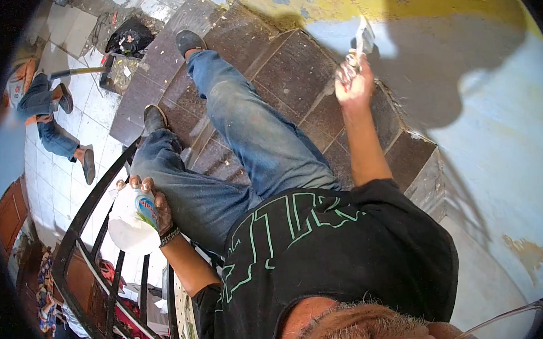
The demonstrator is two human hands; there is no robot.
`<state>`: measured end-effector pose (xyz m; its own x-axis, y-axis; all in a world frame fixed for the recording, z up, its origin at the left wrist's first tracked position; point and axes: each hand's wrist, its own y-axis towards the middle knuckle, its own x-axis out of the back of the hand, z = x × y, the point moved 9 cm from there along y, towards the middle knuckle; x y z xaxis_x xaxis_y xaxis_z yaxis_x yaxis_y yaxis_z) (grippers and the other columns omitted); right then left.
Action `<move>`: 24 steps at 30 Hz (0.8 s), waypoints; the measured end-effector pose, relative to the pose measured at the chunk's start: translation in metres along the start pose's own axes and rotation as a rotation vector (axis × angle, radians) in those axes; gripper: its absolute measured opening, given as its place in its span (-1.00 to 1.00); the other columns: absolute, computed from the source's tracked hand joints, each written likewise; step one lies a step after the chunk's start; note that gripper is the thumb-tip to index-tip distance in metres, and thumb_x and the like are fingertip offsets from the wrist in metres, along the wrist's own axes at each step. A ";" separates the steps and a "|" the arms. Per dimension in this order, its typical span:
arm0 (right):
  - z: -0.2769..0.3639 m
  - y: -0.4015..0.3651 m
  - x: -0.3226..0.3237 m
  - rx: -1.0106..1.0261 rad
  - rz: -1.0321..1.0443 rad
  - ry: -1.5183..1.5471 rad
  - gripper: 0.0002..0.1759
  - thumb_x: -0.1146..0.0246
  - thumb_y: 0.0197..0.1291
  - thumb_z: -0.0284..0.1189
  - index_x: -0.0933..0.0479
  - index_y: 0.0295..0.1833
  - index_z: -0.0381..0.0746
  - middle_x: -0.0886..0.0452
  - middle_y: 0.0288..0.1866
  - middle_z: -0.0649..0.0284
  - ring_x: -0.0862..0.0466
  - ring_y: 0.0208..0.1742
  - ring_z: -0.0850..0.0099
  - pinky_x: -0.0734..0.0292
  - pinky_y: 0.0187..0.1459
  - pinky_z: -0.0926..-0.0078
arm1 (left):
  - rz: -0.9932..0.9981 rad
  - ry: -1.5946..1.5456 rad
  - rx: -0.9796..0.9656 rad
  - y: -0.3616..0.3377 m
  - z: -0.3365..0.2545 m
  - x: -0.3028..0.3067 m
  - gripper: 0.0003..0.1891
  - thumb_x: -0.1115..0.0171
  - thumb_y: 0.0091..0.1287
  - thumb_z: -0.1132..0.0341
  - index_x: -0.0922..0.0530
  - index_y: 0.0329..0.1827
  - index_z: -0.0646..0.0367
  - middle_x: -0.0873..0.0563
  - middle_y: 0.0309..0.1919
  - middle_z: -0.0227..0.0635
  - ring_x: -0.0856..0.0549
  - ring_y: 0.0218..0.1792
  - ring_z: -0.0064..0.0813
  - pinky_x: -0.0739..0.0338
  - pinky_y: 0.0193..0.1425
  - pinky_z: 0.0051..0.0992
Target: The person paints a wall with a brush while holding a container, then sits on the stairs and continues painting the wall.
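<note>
A scraper or putty knife (365, 36) with a pale blade is gripped in my right hand (354, 83), blade pointing up beside the painted wall (500, 149). My left hand (155, 204) holds a white, rounded plastic container (128, 223) with a blue and red label, next to the black railing. The fingers of my left hand wrap round the container's side, and its inside cannot be made out. Patches of yellow and light blue cover the wall, with some paint flaked off. My right hand's shadow falls on it.
Dark tiled steps (293, 69) lie under my legs. A black metal railing (79, 234) curves along the left. Below, another person (53, 114) is on the white tiled floor, near a black tray (119, 73) and a black bag (130, 38). Clothes (135, 327) hang beyond the railing.
</note>
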<state>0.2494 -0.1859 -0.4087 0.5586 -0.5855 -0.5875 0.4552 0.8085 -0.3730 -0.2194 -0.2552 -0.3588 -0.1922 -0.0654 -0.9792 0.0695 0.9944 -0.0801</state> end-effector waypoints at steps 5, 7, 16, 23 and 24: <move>-0.036 -0.019 0.005 -0.131 -0.023 -0.197 -0.71 -0.02 0.19 -0.26 -0.36 -0.15 -0.27 -0.33 -0.60 0.43 -0.25 -0.77 0.64 -0.13 -0.76 0.71 | -0.015 -0.003 0.011 -0.001 -0.002 0.001 -0.53 -0.10 0.21 0.23 -0.19 0.13 0.15 -0.29 -0.07 -0.13 -0.35 -0.03 -0.17 -0.56 -0.31 -0.31; -0.086 0.005 0.036 -0.337 0.032 -0.264 -0.68 -0.03 0.17 -0.24 -0.37 -0.15 -0.29 -0.35 -0.60 0.42 -0.27 -0.76 0.63 -0.14 -0.76 0.70 | -0.015 0.011 -0.001 -0.004 -0.005 0.004 -0.53 -0.10 0.20 0.21 -0.19 0.13 0.14 -0.29 -0.07 -0.14 -0.35 -0.03 -0.17 -0.56 -0.33 -0.31; -0.163 0.090 0.114 -0.413 -0.068 -0.457 -0.72 -0.08 0.15 -0.27 -0.40 -0.28 -0.31 -0.36 -0.58 0.37 -0.33 -0.68 0.59 -0.24 -0.68 0.67 | -0.088 0.033 -0.013 -0.003 -0.005 0.011 -0.52 -0.10 0.20 0.11 -0.21 0.10 0.11 -0.29 -0.12 -0.19 -0.36 -0.07 -0.18 -0.54 -0.40 -0.38; -0.163 0.115 0.125 -0.397 -0.097 -0.505 -0.71 -0.09 0.12 -0.29 -0.41 -0.26 -0.34 -0.37 -0.58 0.33 -0.32 -0.71 0.57 -0.25 -0.70 0.65 | -0.105 0.026 -0.001 0.000 -0.002 0.012 -0.50 -0.11 0.19 0.04 -0.24 0.08 0.12 -0.30 -0.14 -0.19 -0.38 -0.10 -0.20 -0.53 -0.47 -0.44; -0.163 0.117 0.130 -0.408 -0.131 -0.500 -0.71 -0.08 0.12 -0.29 -0.40 -0.26 -0.33 -0.37 -0.58 0.33 -0.32 -0.71 0.57 -0.24 -0.70 0.66 | -0.110 0.030 -0.004 0.000 -0.003 0.013 -0.50 -0.11 0.18 0.04 -0.24 0.07 0.12 -0.30 -0.14 -0.19 -0.38 -0.10 -0.20 -0.53 -0.47 -0.44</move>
<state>0.2624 -0.1580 -0.6459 0.8158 -0.5583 -0.1511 0.2970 0.6285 -0.7189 -0.2245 -0.2563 -0.3711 -0.2278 -0.1715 -0.9585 0.0425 0.9817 -0.1857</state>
